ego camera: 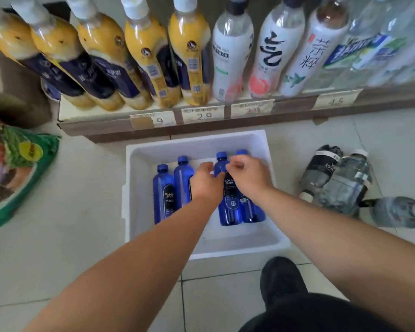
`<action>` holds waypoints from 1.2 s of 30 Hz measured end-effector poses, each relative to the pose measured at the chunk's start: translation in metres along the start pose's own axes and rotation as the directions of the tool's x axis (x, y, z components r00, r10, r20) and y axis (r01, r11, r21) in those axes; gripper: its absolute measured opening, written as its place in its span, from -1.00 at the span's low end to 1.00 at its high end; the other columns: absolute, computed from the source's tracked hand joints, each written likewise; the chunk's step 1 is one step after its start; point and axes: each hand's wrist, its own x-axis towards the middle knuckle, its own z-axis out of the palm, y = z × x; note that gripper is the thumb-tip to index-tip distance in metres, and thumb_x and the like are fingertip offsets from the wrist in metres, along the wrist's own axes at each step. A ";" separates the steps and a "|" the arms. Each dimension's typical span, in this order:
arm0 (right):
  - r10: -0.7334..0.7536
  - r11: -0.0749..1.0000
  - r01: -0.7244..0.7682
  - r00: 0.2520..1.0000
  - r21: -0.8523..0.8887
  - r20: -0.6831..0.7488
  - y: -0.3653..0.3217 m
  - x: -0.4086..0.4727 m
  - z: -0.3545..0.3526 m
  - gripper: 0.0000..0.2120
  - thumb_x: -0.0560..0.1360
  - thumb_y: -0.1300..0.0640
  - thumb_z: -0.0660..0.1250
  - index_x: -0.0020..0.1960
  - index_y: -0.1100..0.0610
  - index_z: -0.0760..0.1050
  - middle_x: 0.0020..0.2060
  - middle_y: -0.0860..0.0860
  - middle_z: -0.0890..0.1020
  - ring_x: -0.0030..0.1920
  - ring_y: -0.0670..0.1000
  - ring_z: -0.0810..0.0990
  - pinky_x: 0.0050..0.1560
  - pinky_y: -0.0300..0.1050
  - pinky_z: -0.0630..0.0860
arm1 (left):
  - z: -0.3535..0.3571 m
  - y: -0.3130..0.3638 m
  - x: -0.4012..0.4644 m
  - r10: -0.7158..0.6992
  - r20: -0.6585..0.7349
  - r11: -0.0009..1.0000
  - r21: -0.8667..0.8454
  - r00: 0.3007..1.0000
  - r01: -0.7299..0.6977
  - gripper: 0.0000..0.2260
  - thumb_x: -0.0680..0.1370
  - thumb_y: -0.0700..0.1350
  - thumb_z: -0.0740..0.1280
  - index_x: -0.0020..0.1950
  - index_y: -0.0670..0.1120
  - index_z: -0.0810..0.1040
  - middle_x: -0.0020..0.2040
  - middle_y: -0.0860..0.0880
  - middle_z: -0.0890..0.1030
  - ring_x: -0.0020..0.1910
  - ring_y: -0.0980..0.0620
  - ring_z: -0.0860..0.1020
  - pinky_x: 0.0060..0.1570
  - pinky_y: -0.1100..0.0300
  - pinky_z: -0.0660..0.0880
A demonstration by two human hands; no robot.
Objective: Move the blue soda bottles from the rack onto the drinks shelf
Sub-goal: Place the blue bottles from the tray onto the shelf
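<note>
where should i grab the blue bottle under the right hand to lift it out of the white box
Grip the blue bottle round its shoulder just below the cap, coming from above. It lies flat in the white foam box with another bottle tight against its right side, so the body offers little finger room; the narrower neck end, where the right hand is, looks freer.

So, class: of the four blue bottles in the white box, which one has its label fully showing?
The third blue bottle from the left, lying between both hands. Its black label faces up unhidden; the other labels are cut off or covered by arms.
</note>
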 end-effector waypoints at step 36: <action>-0.437 0.828 0.337 0.888 0.448 0.141 -0.154 -0.088 -0.100 -0.71 0.53 0.33 0.35 0.14 0.01 0.62 0.01 0.07 0.74 0.05 0.03 0.69 0.18 0.04 0.60 | -0.149 0.112 -0.089 0.504 0.034 0.770 -0.470 0.863 -0.431 -0.65 0.47 -0.27 0.48 0.22 -0.04 0.58 0.02 0.03 0.72 0.03 0.06 0.68 -0.02 0.21 0.61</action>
